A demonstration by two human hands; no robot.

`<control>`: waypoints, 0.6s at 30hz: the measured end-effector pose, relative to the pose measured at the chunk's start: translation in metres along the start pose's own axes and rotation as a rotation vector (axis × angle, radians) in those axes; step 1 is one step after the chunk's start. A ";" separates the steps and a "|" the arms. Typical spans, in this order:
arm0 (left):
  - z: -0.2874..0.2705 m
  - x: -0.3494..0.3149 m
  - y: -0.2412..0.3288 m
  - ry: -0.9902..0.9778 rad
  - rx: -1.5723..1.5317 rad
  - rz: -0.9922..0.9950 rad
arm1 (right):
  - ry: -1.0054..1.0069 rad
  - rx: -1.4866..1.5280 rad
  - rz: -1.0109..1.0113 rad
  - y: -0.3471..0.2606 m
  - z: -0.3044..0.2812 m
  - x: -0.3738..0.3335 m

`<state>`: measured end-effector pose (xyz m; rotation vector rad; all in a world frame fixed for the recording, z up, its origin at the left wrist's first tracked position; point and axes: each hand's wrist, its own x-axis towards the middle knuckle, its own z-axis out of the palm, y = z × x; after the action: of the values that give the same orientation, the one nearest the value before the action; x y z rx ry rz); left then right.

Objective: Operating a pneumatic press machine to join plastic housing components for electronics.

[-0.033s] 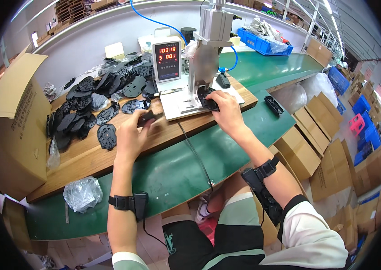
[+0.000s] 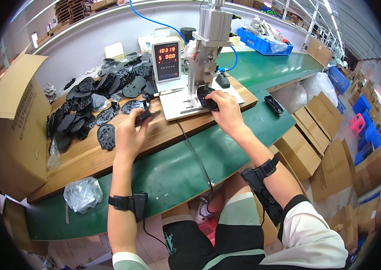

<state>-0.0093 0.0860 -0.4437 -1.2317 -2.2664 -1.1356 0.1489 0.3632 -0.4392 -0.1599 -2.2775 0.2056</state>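
Observation:
My right hand (image 2: 227, 109) grips the near edge of a black plastic shell (image 2: 207, 100), which sits on the white base plate (image 2: 172, 108) under the head of a bench press (image 2: 209, 63). Part of that shell is covered by my fingers. To the left, my left hand (image 2: 129, 131) pinches a small dark plastic piece (image 2: 144, 118), smeared by motion, above the wooden board. Closest to that hand lie loose black shells, one flat on the board (image 2: 106, 137) and another beyond it (image 2: 107, 114).
A heap of black shells (image 2: 80, 101) covers the board's left side, beside a tall open carton (image 2: 22, 121). A display box (image 2: 167, 60) stands left of the press. A plastic bag (image 2: 83, 194) and a black tray-like part (image 2: 273, 105) lie on the green table (image 2: 177, 180).
The press's moving part, smeared before, now shows sharply. My left hand has shifted slightly left with the small dark piece. A digit on the display differs; my right hand keeps its place.

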 end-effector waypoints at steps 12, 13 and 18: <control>0.070 0.013 0.073 0.011 0.209 0.491 | -0.027 0.123 0.000 0.020 -0.060 0.008; 0.080 0.019 0.080 0.009 0.252 0.533 | -0.023 0.123 -0.001 0.013 -0.072 -0.006; 0.113 0.049 0.091 -0.029 0.366 0.596 | 0.273 0.125 0.188 -0.015 -0.114 -0.128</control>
<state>0.0465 0.2288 -0.4409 -1.6020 -1.8100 -0.4648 0.3176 0.3361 -0.4564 -0.3172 -1.9722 0.3981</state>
